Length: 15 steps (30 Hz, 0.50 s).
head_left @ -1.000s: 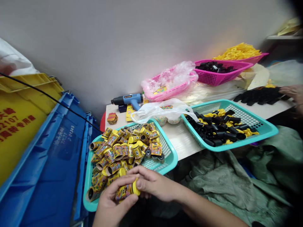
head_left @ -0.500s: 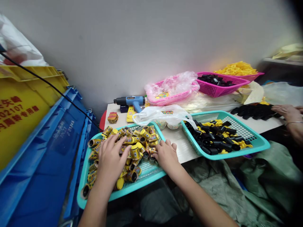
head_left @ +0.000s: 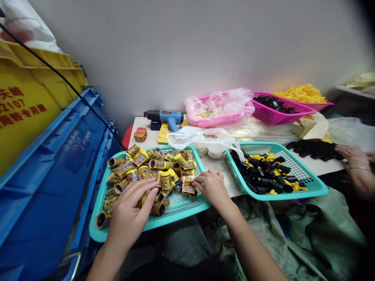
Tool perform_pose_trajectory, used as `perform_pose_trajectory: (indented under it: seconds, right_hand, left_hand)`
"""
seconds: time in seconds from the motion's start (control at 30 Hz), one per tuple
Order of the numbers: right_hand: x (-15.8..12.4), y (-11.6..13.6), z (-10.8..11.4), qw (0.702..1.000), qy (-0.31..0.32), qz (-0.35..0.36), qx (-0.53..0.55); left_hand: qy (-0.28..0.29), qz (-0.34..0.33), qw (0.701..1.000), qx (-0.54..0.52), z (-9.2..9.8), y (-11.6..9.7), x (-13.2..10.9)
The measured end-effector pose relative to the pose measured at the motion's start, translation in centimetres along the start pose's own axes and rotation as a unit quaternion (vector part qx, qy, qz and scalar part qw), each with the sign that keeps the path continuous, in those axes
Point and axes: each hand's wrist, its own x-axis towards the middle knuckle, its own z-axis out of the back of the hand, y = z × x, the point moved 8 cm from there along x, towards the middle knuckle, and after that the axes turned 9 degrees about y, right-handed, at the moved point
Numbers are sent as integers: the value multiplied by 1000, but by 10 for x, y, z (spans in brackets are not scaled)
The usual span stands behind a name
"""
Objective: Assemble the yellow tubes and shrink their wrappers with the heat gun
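A teal basket (head_left: 175,218) in front of me holds a heap of small tubes with yellow caps and printed labels (head_left: 146,164). My left hand (head_left: 131,210) lies on the near part of the heap, fingers stretched out and apart, holding nothing. My right hand (head_left: 209,187) sits at the basket's right rim with its fingers curled. Its fingertips close on a printed label sleeve (head_left: 187,186) at the heap's edge.
A second teal basket (head_left: 316,189) of black and yellow parts stands to the right. Behind are a white plastic bag (head_left: 202,136), a blue heat gun (head_left: 166,116) and pink baskets (head_left: 278,115). Blue and yellow crates (head_left: 58,164) stand left. Another person's hand (head_left: 356,160) rests far right.
A second ago both hands held one tube near my body. They then reached into the basket; now the left has slid nearer and the right pinches a sleeve.
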Motion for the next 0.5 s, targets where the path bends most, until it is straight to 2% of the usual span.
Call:
perform_pose_trajectory:
  seconds: [0.07, 0.13, 0.17, 0.2, 0.27, 0.33, 0.37, 0.43, 0.5]
  right_hand:
    - [-5, 2, 13, 994, -67, 24, 77]
    - [-13, 14, 28, 969, -131, 92, 186]
    - [-17, 25, 33, 953, -142, 138, 227]
    - [-21, 39, 36, 941, -138, 184, 247]
    - [-27, 66, 39, 926, -117, 247, 259]
    - [-26, 82, 36, 912, -86, 258, 307]
    - [-23, 84, 33, 896, -63, 246, 365]
    - [-15, 84, 19, 836, -1, 202, 511]
    - [-10, 81, 7, 774, 41, 165, 610]
  left_hand:
    - [5, 47, 998, -32, -4, 5, -1]
    - [31, 115, 987, -110, -15, 11, -1]
    - [47, 143, 976, -159, -23, 12, 0]
    - [54, 161, 965, -202, -30, 11, 1]
    - [29, 172, 953, -248, -35, 9, 4]
    - [-18, 177, 951, -254, -32, 10, 6]
    - [-33, 183, 948, -259, -30, 12, 5]
    - [-39, 198, 939, -279, -29, 17, 2]
    - [-37, 213, 934, -285, -25, 23, -4]
